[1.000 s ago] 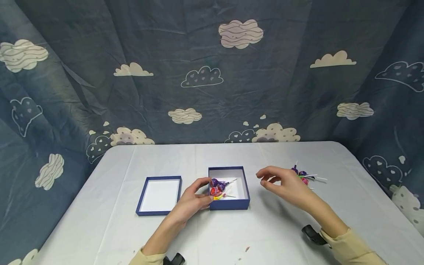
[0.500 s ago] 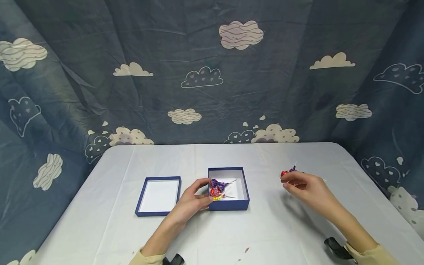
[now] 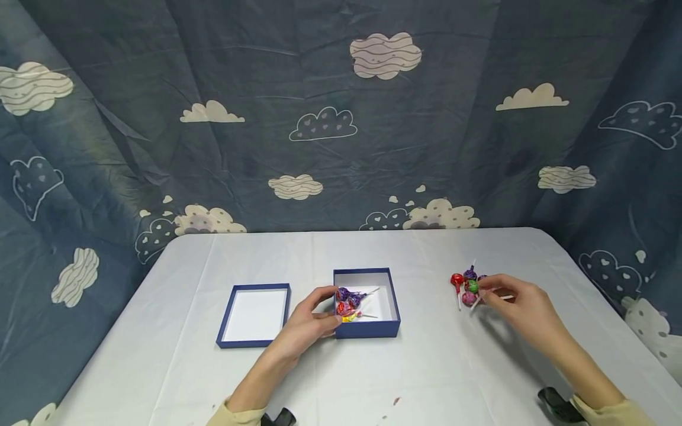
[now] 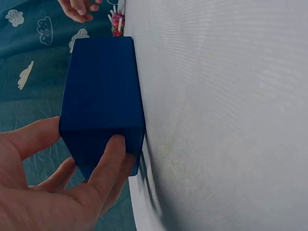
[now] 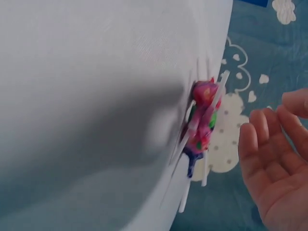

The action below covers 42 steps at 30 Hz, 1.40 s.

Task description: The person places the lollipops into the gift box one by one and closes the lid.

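My left hand (image 3: 306,324) holds the left side of an open blue box (image 3: 369,329). In the left wrist view, one fingertip is at the box's upper edge and other fingers lie against its blue wall. Several wrapped lollipops (image 3: 351,303) lie inside, purple, red and yellow, with white sticks. At the right, my right hand (image 3: 524,305) hovers beside a cluster of lollipops (image 3: 469,287) with red, green, pink and purple wrappers. Its thumb and fingers are apart and hold nothing in the right wrist view (image 5: 276,163). Part of the cluster is hidden behind the fingers.
A blue-rimmed lid (image 3: 254,343) with a white inside lies left of the box. The white-covered table (image 3: 426,378) ends at a dark curtain (image 3: 341,160) printed with clouds. Small brown specks (image 3: 396,401) mark the cloth near the front.
My right hand has moved right, from beside the box to the lollipop cluster. A red lollipop and other candies there have come into view left of the fingers. The left hand stays at the box.
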Motion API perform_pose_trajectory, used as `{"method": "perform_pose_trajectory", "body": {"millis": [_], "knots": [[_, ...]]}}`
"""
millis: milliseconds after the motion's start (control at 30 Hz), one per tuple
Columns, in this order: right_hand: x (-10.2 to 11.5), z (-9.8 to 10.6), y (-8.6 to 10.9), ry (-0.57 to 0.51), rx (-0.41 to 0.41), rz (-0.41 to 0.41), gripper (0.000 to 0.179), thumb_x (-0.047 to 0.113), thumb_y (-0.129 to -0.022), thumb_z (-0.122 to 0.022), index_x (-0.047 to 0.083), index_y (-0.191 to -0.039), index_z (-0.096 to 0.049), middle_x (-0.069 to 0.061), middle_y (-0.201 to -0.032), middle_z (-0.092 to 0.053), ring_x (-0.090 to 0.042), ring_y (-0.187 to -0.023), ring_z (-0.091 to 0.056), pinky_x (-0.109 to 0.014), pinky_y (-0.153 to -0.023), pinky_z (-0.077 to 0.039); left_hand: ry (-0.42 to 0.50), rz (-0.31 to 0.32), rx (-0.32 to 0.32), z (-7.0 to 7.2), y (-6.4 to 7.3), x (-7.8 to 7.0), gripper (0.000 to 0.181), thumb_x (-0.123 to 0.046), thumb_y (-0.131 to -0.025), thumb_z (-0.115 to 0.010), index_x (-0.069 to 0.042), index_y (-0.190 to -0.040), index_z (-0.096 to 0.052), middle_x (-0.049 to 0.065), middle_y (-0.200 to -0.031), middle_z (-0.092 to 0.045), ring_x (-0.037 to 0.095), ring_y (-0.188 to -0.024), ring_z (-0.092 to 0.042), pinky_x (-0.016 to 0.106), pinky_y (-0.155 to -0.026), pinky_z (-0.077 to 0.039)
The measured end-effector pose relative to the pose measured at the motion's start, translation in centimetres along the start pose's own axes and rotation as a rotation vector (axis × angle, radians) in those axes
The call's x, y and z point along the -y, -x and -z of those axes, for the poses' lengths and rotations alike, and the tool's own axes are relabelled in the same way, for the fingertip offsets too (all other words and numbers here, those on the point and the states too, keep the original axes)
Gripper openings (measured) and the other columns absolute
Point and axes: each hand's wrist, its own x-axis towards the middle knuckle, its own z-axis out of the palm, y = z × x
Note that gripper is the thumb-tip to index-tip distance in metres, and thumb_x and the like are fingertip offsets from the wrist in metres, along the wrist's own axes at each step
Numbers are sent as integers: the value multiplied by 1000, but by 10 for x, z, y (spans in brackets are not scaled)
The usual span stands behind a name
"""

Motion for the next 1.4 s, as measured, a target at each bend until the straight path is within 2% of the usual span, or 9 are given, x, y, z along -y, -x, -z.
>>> {"method": "perform_pose_trajectory", "body": {"millis": [133, 467, 633, 800, 1067, 1400], "knots": [[-12, 1, -2, 12, -8, -38, 20, 22, -97, -64, 10, -111, -70, -12, -110, -69, -32, -94, -63, -28, -63, -50, -3, -7, 1, 0, 1, 0, 60, -4, -87, -66, -9, -143, -46, 20, -153, -32, 36, -121, -55, 42, -88, -53], [-31, -3, -6, 27, -4, -118, 26, 21, -96, -65, 2, -113, -68, -21, -109, -67, -38, -96, -61, -32, -61, -49, -11, 1, -1, 0, 2, 0, 60, -5, -87, -66, -9, -144, -46, 20, -154, -31, 36, -122, -54, 42, -88, -53], [-37, -6, -11, 17, 14, -132, 26, 20, -96, -65, -2, -110, -67, -19, -101, -68, -31, -83, -66, -27, -57, -51, -5, 6, -1, 0, 1, 0, 61, -4, -87, -66, -10, -144, -46, 19, -154, -31, 37, -122, -54, 42, -88, -53], [-39, -7, -16, 28, 50, -171, 29, 27, -95, -66, -1, -104, -68, -13, -92, -68, -23, -73, -60, -29, -53, -49, 5, 13, 2, 1, 0, 1, 60, -3, -87, -66, -10, -144, -46, 19, -153, -32, 33, -116, -58, 43, -87, -53], [-44, -9, -21, 45, 117, -265, 43, 38, -92, -69, -4, -102, -62, -9, -83, -62, -21, -67, -52, -30, -52, -45, 12, 12, 13, 1, -1, 1, 60, -4, -88, -65, -9, -144, -46, 19, -153, -32, 30, -111, -62, 43, -88, -53], [-56, -12, -28, -24, 166, -216, 41, 27, -90, -72, -7, -110, -61, -8, -85, -65, -20, -71, -54, -28, -53, -44, 17, 6, 15, 0, -1, 0, 60, -4, -87, -65, -8, -144, -46, 17, -153, -33, 31, -116, -59, 41, -86, -53]]}}
